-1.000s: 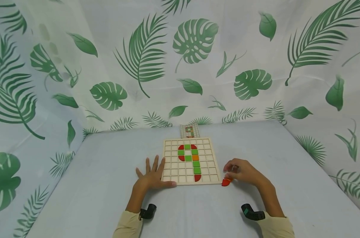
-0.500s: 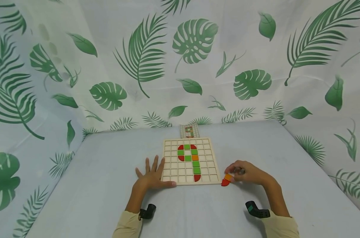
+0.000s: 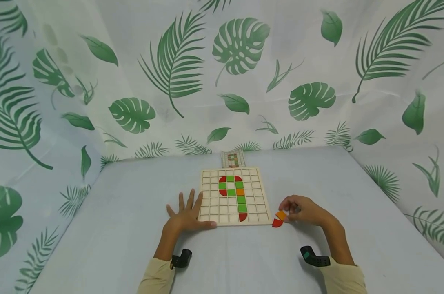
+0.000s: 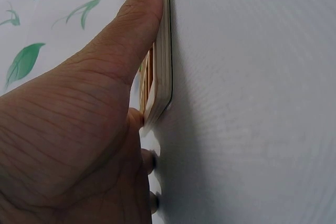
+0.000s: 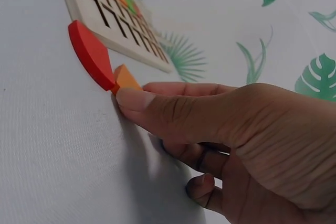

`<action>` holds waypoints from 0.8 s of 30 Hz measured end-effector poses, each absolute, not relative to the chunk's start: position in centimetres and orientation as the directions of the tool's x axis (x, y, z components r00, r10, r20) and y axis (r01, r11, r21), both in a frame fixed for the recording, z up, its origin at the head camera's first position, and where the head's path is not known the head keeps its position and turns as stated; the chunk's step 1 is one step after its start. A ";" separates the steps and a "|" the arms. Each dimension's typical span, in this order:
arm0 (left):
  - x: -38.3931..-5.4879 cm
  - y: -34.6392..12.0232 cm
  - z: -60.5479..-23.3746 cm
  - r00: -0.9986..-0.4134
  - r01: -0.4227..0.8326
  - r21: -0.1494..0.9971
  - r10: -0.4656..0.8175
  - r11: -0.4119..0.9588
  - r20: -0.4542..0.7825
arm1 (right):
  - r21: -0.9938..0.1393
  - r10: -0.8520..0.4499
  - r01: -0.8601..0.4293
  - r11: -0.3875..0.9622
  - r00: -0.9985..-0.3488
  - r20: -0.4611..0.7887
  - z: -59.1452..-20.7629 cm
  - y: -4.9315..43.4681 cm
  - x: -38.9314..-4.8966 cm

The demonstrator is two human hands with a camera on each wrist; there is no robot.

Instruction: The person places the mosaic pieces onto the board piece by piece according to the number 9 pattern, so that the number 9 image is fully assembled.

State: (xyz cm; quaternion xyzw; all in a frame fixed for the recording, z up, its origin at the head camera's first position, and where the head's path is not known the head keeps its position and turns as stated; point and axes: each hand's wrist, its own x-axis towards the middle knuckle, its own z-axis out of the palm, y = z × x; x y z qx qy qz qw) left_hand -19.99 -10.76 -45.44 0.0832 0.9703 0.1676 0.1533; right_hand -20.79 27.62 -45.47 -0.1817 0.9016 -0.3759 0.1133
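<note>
A wooden grid board [image 3: 212, 206] lies on the table with green, red and orange tiles forming a 9 shape. My left hand [image 3: 185, 218] is spread at its front left corner, the thumb resting along the board's near edge [image 4: 164, 61]. Just off the right front corner, my right hand [image 3: 305, 210] pinches an orange tile [image 3: 281, 215] between thumb and fingers. A red rounded tile [image 5: 90, 53] lies beside the orange tile [image 5: 125, 78], nearly touching it. The other fingers of my right hand are curled loosely underneath.
Behind the board stands a small pattern card [image 3: 233, 159] showing the same 9 shape. A pale cloth covers the table [image 3: 134, 196]. Leaf-printed curtains [image 3: 258, 81] hang around the back and sides.
My right hand has drawn back slightly from the red tile, and the orange tile has come into view and turned apart from it. The left hand keeps its place.
</note>
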 end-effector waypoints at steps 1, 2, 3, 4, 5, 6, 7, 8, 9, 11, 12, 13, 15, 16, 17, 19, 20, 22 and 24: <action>-20.0 -10.8 -45.5 -0.938 0.110 0.351 0.213 0.930 -0.272 | -0.714 -0.400 -0.236 0.660 -0.914 -0.067 -45.5 27.6 -20.8; -20.1 -10.8 -45.5 -0.938 0.110 0.352 0.215 0.929 -0.274 | -0.706 -0.388 -0.233 0.669 -0.920 -0.064 -45.4 27.5 -20.8; -20.1 -10.8 -45.5 -0.937 0.111 0.354 0.216 0.929 -0.275 | -0.698 -0.371 -0.226 0.679 -0.927 -0.061 -45.5 27.5 -20.9; -20.1 -10.8 -45.5 -0.936 0.112 0.357 0.219 0.927 -0.275 | -0.689 -0.359 -0.225 0.689 -0.932 -0.053 -45.5 27.4 -20.9; -20.2 -10.7 -45.5 -0.936 0.113 0.359 0.220 0.927 -0.275 | -0.679 -0.346 -0.225 0.698 -0.937 -0.045 -45.5 27.4 -21.0; -20.2 -10.8 -45.5 -0.936 0.113 0.361 0.221 0.926 -0.274 | -0.672 -0.337 -0.226 0.706 -0.941 -0.038 -45.6 27.4 -21.0; -20.2 -10.8 -45.6 -0.936 0.113 0.364 0.222 0.924 -0.273 | -0.667 -0.328 -0.223 0.711 -0.944 -0.034 -45.7 27.3 -21.0; -20.1 -10.8 -45.6 -0.936 0.113 0.364 0.222 0.924 -0.274 | -0.663 -0.322 -0.222 0.715 -0.946 -0.031 -45.8 27.3 -21.1; -20.1 -10.8 -45.6 -0.935 0.112 0.363 0.221 0.925 -0.276 | -0.666 -0.317 -0.216 0.714 -0.948 -0.032 -45.9 27.3 -21.1; -20.2 -10.8 -45.6 -0.934 0.110 0.355 0.219 0.928 -0.282 | -0.664 -0.318 -0.217 0.715 -0.947 -0.033 -46.0 27.4 -21.1; -20.2 -10.8 -45.6 -0.934 0.109 0.352 0.217 0.930 -0.285 | -0.667 -0.321 -0.217 0.713 -0.946 -0.035 -46.1 27.4 -21.1; -20.3 -10.8 -45.5 -0.934 0.109 0.349 0.216 0.931 -0.286 | -0.670 -0.324 -0.217 0.710 -0.945 -0.037 -46.1 27.4 -21.1; -20.3 -10.8 -45.5 -0.933 0.106 0.343 0.213 0.933 -0.291 | -0.671 -0.330 -0.221 0.708 -0.943 -0.037 -46.2 27.5 -21.1; -20.3 -10.8 -45.5 -0.932 0.106 0.341 0.212 0.934 -0.292 | -0.666 -0.333 -0.226 0.711 -0.942 -0.034 -46.3 27.5 -21.1; -20.3 -10.8 -45.6 -0.933 0.106 0.342 0.212 0.934 -0.292 | -0.662 -0.334 -0.232 0.713 -0.942 -0.030 -46.3 27.4 -21.1; -20.3 -10.8 -45.7 -0.933 0.107 0.344 0.214 0.933 -0.289 | -0.646 -0.335 -0.246 0.722 -0.942 -0.015 -46.3 27.3 -21.1; -20.3 -10.8 -45.7 -0.933 0.106 0.345 0.214 0.932 -0.289 | -0.637 -0.336 -0.255 0.728 -0.942 -0.007 -46.3 27.3 -21.2; -20.3 -10.8 -45.8 -0.935 0.107 0.348 0.213 0.931 -0.283 | -0.623 -0.335 -0.264 0.736 -0.942 0.003 -46.2 27.2 -21.2; -20.4 -10.8 -45.8 -0.937 0.108 0.351 0.213 0.930 -0.276 | -0.616 -0.331 -0.268 0.741 -0.943 0.012 -46.2 27.0 -21.3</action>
